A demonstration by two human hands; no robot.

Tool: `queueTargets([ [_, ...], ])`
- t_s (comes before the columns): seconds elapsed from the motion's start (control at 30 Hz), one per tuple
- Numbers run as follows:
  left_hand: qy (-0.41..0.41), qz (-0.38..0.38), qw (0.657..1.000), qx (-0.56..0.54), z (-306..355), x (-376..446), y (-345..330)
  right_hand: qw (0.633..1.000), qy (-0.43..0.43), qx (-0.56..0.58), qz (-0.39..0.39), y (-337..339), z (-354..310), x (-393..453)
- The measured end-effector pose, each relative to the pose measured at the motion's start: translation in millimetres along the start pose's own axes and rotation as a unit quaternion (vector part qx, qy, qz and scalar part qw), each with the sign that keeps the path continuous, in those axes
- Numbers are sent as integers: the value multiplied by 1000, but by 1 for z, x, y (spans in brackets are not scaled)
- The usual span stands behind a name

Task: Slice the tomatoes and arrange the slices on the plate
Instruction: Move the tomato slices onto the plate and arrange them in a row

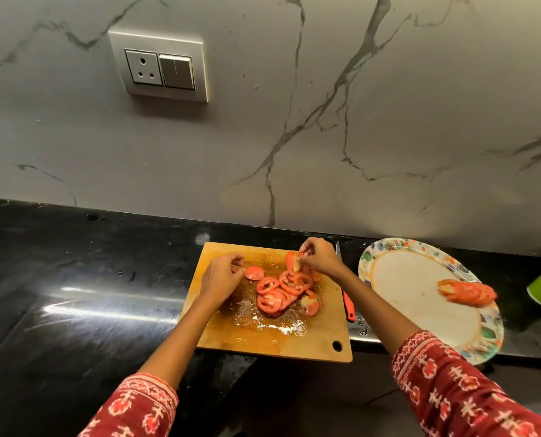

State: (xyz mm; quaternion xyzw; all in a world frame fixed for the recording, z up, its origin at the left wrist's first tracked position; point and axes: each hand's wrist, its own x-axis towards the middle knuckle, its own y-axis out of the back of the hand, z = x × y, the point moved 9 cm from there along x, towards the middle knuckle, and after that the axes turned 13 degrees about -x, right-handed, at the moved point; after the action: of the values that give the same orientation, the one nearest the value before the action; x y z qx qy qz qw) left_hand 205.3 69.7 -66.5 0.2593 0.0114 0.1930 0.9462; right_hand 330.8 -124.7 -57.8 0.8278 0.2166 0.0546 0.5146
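Our right hand [318,258] pinches a few slices [293,261] upright between thumb and fingertips at the far side of the board [323,334]. Our left hand [222,275] hovers with its fingers curled; its fingertips are just beside a lone slice [254,273], but we cannot tell whether they grip it. The rest of the cut tomato lies in an overlapping pile [283,293] mid-board, in a wet patch of juice and seeds.

We judge these slices soft, light and slippery, apt to fold or shed their pulp if squeezed. The firmer skin rim is the place to hold them, several stacked together, with a light pinch.

The plate [405,272] sits on the dark surface to the right, well apart from the pile. It holds one short row of slices [468,293] near its right rim; most of it is bare. The knife [348,305] lies between board and plate.
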Motion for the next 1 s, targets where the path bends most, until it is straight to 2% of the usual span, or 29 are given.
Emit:
queueTargets([
  [0.23,-25,-46,996,-70,25,11,-15,988,49,114,-88,23,-25,-13],
  [0.4,-87,-101,984,-117,60,12,-32,976,103,127,-143,24,-57,-27],
  [0.67,-97,-54,978,-174,58,14,-6,974,108,141,-139,18,-74,-22],
  [0.8,-60,-55,983,-163,48,16,4,978,110,127,-121,7,-80,-19],
  [0.9,-4,-11,988,-152,22,17,22,990,111,55,-69,2,-83,-12],
  [1.0,73,43,987,-135,-13,14,41,990,116,-39,-68,-17,-86,-9],
])
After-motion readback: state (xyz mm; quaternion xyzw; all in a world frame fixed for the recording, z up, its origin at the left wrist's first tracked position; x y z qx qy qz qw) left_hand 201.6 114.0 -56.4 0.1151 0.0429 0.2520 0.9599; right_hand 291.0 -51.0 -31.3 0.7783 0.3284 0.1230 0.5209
